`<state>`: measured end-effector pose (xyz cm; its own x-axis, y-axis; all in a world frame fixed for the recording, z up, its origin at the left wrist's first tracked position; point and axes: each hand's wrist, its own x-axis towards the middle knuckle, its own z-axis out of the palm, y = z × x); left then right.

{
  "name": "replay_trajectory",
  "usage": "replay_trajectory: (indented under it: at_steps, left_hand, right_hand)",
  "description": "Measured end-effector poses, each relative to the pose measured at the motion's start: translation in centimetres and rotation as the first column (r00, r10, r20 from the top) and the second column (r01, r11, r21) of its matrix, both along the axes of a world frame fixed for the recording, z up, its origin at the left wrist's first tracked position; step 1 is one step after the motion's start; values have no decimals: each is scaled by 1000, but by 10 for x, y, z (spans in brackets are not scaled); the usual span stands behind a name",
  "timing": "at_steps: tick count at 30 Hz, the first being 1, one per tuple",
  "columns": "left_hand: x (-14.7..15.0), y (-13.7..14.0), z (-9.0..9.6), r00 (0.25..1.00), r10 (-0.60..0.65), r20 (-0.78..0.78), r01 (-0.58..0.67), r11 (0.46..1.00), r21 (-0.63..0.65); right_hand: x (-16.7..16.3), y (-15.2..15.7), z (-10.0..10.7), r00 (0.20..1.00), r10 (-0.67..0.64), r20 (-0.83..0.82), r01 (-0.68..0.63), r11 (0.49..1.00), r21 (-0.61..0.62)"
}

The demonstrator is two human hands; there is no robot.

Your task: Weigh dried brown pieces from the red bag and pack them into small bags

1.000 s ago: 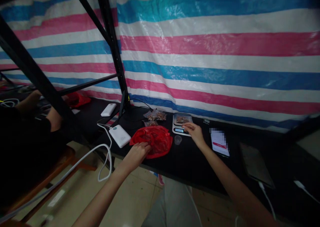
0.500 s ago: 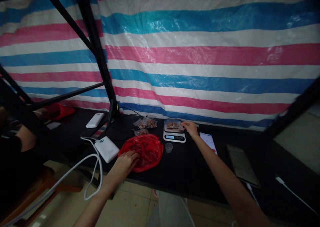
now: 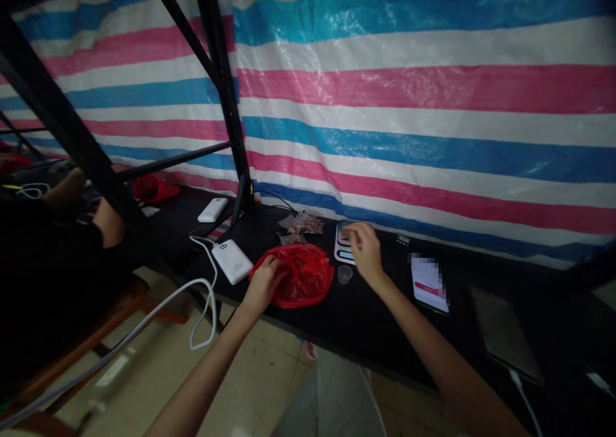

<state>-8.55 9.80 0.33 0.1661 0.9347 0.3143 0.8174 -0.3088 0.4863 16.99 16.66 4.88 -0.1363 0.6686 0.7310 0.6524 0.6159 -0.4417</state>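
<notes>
My left hand (image 3: 265, 283) lies at the left rim of a red plastic bag (image 3: 305, 283), fingers curled onto the film. Over the small white kitchen scale (image 3: 341, 255) is my right hand (image 3: 368, 251), thumb and fingertips drawn together. The hand covers much of the scale's plate, and whatever its fingertips hold cannot be made out. A small clear plastic cup (image 3: 344, 274) stands in front of the scale. Behind the red bag lie clear zip bags (image 3: 308, 223) filled with brownish bits, one smaller packet (image 3: 292, 239) closer to it.
A white power bank (image 3: 232, 261) with a white cable is left of the red bag; another white block (image 3: 212, 210) lies farther back. To the right are a lit phone (image 3: 429, 284) and a dark flat device (image 3: 505, 334). A black frame post (image 3: 231, 103) rises behind. Another person sits at left.
The view has swung left. My right hand has moved from the scale's right edge to over its plate, hiding the packet that lay there. My left hand stays at the red bag.
</notes>
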Motion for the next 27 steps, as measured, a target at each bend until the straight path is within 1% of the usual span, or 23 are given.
replay_trajectory:
  at_steps: [1,2,3,4,6,8,9,12,13,15,17,19,21,23,25,26,27]
  left_hand:
    - [3,3,-1,999,10,-36,-10,1000,-2]
    - [6,5,-2,995,16,-95,-18,1000,-21]
    - [8,7,-3,986,25,-167,-34,998,-52]
    - [9,8,-2,969,34,-245,-58,994,-93]
    - [5,8,2,924,38,-380,-113,978,-177]
    - [-3,9,8,887,-20,-460,-119,956,-270]
    - [-7,9,12,875,-66,-479,-107,940,-324]
    - [-14,15,23,848,-189,-496,-78,879,-470]
    - [-14,18,26,840,-212,-500,-77,864,-497]
    - [-11,26,28,828,-239,-507,-70,853,-517]
    - [-7,34,27,830,-254,-496,-41,859,-510]
    - [-6,39,27,831,-268,-487,2,878,-479]
    - [-7,41,28,806,-287,-518,51,905,-422]
    - [-9,42,30,757,-297,-582,77,925,-371]
    - [-13,43,31,704,-308,-640,86,931,-354]
    - [-14,44,31,681,-315,-661,84,930,-357]
    - [-16,45,31,660,-323,-679,79,928,-364]
  right_hand:
    - [-25,-12,0,972,202,121,-196,979,-60]
    - [-48,-22,-4,899,368,238,-341,928,-149]
    - [-68,-30,-10,817,474,327,-418,879,-228]
    - [-83,-34,-17,777,499,383,-410,863,-293]
    - [-100,-34,-33,750,472,464,-299,867,-400]
    - [-98,-26,-43,743,435,508,-155,851,-501]
    - [-93,-21,-45,737,426,524,-93,832,-547]
    - [-78,-12,-39,687,433,584,55,770,-635]
    - [-76,-12,-35,658,439,612,91,761,-643]
    - [-75,-14,-26,605,436,667,142,764,-629]
    - [-77,-17,-20,576,427,697,157,778,-608]
    - [-79,-19,-15,572,417,706,157,789,-594]
    - [-80,-18,-12,553,410,725,113,826,-553]
    - [-80,-16,-10,496,435,751,3,864,-503]
    - [-82,-11,-8,426,467,775,-76,872,-483]
    - [-84,-7,-8,398,480,782,-65,865,-498]
    - [-85,-3,-8,379,485,788,-24,857,-515]
